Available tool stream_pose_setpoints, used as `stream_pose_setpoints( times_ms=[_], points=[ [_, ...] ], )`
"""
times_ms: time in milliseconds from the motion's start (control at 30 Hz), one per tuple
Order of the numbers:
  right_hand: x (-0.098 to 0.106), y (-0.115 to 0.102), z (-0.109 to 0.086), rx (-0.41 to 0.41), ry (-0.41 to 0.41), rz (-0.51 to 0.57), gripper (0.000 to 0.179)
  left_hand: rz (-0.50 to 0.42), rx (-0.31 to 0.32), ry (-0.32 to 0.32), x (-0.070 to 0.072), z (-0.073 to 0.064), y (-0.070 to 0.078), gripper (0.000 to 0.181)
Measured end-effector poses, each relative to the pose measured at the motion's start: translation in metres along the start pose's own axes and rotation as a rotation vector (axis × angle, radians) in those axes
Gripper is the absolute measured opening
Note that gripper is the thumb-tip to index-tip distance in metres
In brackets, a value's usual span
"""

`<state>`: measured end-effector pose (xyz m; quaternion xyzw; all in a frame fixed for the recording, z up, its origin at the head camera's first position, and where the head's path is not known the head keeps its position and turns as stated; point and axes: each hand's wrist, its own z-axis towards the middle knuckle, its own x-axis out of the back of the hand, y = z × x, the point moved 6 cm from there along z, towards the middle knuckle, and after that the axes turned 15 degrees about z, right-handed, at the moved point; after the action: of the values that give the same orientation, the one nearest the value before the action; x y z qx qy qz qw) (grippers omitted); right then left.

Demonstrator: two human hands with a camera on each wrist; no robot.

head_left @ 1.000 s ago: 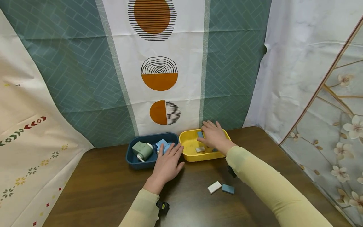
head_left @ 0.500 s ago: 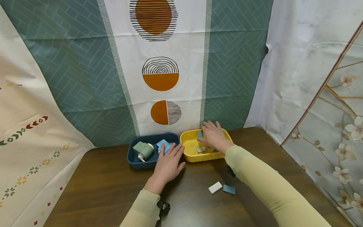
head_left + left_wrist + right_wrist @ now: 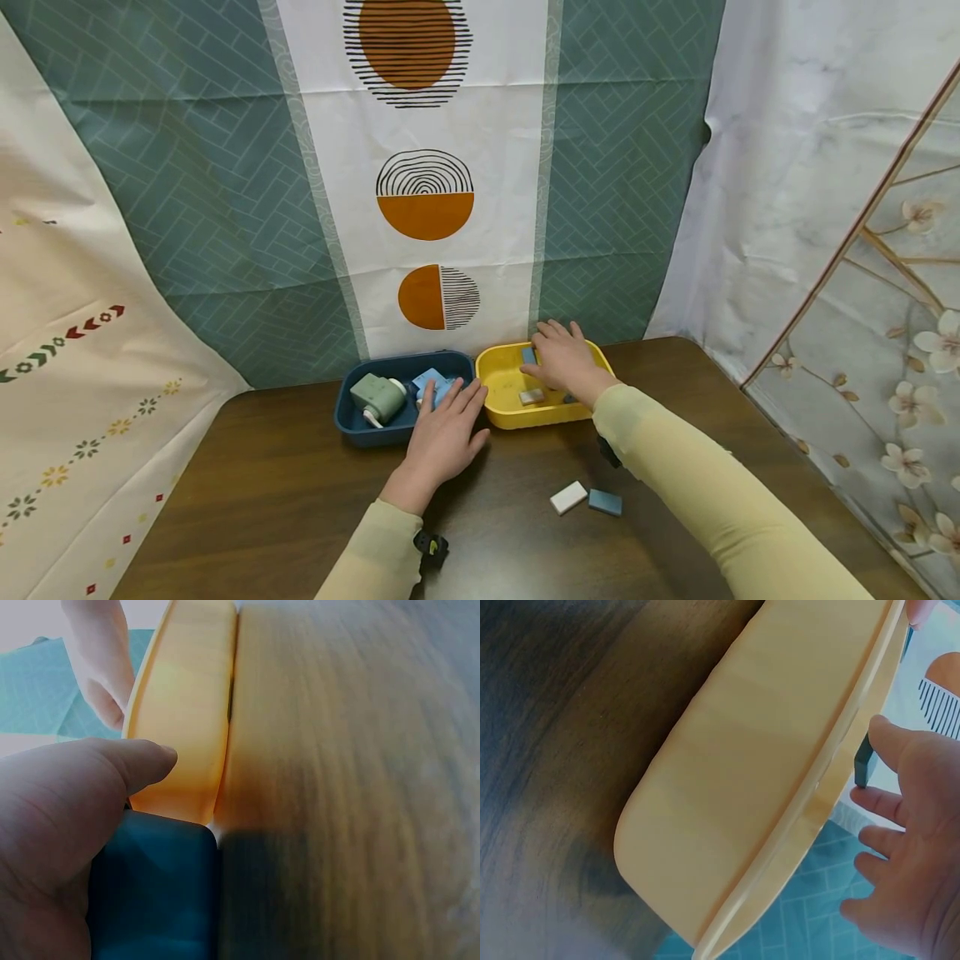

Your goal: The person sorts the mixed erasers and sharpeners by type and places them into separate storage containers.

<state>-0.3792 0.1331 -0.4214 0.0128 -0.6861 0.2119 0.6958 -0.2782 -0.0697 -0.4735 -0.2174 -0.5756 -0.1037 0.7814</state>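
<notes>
My right hand (image 3: 566, 362) reaches over the yellow tray (image 3: 501, 417). In the right wrist view it pinches a small flat blue block (image 3: 865, 761) between thumb and index finger, above the tray rim. Inside that tray lie a whitish block (image 3: 531, 397) and another blue piece, partly hidden by my wrist. With fingers spread, my left hand (image 3: 442, 442) rests at the right end of the navy tray (image 3: 348, 429), fingertips near the yellow tray. The navy tray holds a green item (image 3: 377, 397) with white parts and a light-blue item (image 3: 429, 381), partly covered by my fingers.
On the brown table (image 3: 285, 492), a white block (image 3: 568, 497) and a blue block (image 3: 605, 502) lie side by side in front of the yellow tray. Both trays stand against each other near the back edge, close to a hanging patterned cloth (image 3: 465, 242).
The view has shifted very slightly. Both hands, the trays and the blocks keep their places.
</notes>
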Motion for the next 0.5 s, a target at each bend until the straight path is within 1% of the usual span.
stream_pose_setpoints(
  times_ms=[233, 500],
  points=[
    [0.0, 0.004, -0.002, 0.002, 0.01, 0.014, 0.07, 0.001, 0.001, -0.009, 0.001, 0.0, 0.001, 0.075],
    [0.003, 0.008, -0.012, 0.006, 0.019, 0.015, 0.073, 0.006, 0.006, -0.015, 0.0, 0.0, 0.0, 0.074]
  ],
)
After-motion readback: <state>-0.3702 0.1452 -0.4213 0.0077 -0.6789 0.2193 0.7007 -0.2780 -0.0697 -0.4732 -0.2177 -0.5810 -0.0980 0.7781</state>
